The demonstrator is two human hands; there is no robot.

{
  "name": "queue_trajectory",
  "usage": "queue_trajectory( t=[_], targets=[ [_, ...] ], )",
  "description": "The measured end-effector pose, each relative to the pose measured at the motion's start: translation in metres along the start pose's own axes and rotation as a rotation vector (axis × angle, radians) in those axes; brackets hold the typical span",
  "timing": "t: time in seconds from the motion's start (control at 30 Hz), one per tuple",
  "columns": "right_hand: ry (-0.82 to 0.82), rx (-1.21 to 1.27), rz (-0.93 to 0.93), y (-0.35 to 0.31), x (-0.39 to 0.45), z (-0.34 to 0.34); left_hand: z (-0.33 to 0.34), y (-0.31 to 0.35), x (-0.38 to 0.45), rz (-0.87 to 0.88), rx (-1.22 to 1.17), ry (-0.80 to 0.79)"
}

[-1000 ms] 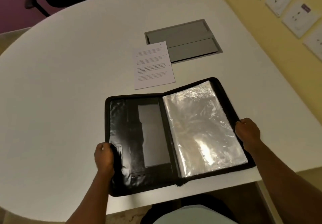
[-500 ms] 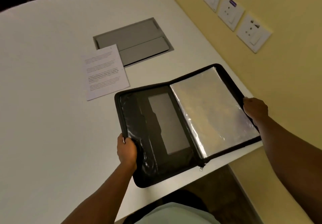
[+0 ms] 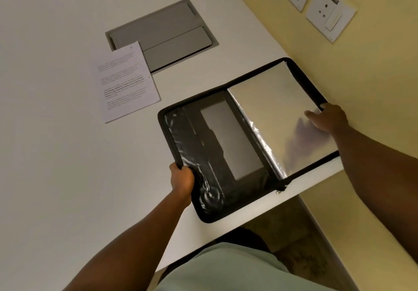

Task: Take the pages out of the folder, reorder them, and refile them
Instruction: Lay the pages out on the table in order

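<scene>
— What changed?
— The right hand (image 3: 328,117) slid onto the sleeves (image 3: 276,121), fingers flat. The left hand (image 3: 182,178) still pinches the folder (image 3: 210,155) — near right on the surface (image 3: 56,155).
— The page (image 3: 126,82)?
— Out, far left.

We see the folder (image 3: 228,155), a black zip case, lying open on the table at its near right corner, turned at an angle so its spine runs from upper left to lower right. Its left half shows dark pockets with a grey rectangular panel and a glossy plastic flap. Its right half holds shiny clear sleeves (image 3: 278,114) stacked flat, catching the light. One page (image 3: 127,82), white with printed paragraphs, lies flat on the table beyond the folder's far left corner, apart from it.
</scene>
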State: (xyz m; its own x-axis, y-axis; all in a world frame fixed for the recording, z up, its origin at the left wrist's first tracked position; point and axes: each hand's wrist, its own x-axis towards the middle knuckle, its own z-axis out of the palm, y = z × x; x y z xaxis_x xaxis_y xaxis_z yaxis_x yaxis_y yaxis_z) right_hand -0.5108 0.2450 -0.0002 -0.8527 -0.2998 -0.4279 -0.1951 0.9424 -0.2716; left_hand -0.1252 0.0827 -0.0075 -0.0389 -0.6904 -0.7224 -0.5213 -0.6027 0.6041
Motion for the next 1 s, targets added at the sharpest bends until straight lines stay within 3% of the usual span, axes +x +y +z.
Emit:
queue_trajectory(
  t=[0.13, 0.23, 0.33, 0.43, 0.53, 0.7, 0.87, 1.0],
  targets=[
    [0.029, -0.08, -0.039, 0.0, -0.003, 0.003, 0.006, -0.002, 0.002, -0.036, 0.108, -0.037],
    [0.043, -0.3, -0.01, 0.005, -0.007, 0.008, -0.001, 0.0, 0.008, 0.01, 0.352, -0.041],
    [0.207, -0.481, 0.017, 0.008, -0.013, 0.022, -0.016, 0.006, 0.012, 0.163, 0.824, -0.024],
    [0.421, -0.478, -0.191, -0.013, -0.029, 0.046, -0.029, 0.011, 0.017, 0.275, 1.031, 0.001],
    [0.447, -0.317, -0.442, -0.056, -0.054, 0.079, -0.043, 0.019, 0.018, 0.291, 1.019, 0.044],
    [0.308, 0.121, -0.719, -0.143, -0.112, 0.13, -0.084, 0.024, 0.031, 0.307, 0.774, 0.154],
    [-0.004, 0.349, -0.71, -0.228, -0.16, 0.165, -0.142, 0.037, 0.069, 0.357, 0.515, 0.267],
    [-0.12, 0.499, -0.632, -0.294, -0.168, 0.174, -0.177, 0.061, 0.109, 0.436, 0.353, 0.376]
  ],
)
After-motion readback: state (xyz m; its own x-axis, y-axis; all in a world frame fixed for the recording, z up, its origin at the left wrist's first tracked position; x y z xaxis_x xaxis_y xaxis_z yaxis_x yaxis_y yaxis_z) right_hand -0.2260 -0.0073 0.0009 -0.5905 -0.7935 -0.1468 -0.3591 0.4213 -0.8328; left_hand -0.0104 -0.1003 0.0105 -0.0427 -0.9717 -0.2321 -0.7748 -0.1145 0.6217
